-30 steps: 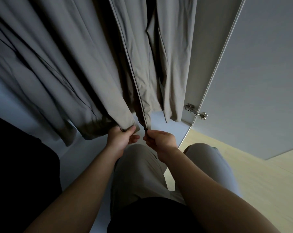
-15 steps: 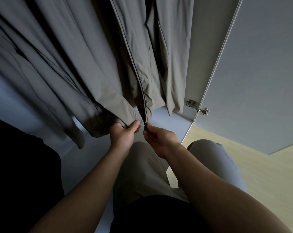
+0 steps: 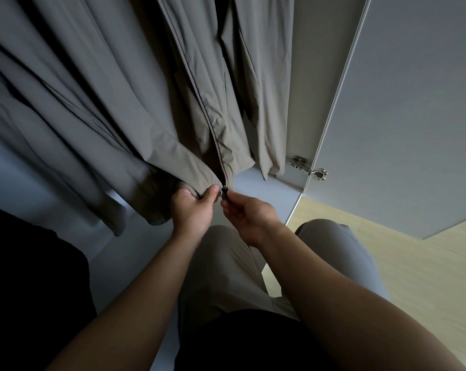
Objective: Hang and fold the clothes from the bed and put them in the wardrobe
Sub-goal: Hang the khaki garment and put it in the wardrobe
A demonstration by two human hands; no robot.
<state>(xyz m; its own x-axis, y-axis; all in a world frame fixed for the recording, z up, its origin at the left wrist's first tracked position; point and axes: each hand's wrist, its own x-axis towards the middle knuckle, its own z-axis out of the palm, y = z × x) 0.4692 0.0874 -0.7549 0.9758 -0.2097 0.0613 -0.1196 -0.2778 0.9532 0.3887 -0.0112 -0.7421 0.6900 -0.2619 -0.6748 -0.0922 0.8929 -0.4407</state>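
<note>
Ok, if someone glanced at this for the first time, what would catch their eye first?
Most likely the two hands meeting at centre: the left hand grips the bottom hem of a hanging grey-beige jacket, while the right hand pinches its zipper pull. After that, the open wardrobe door filling the right side, with a metal hinge at its inner edge.

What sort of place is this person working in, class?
Probably a bedroom wardrobe: a grey-brown zipped jacket hangs inside, a white hinged door stands open, and pale wooden flooring lies beyond.
</note>
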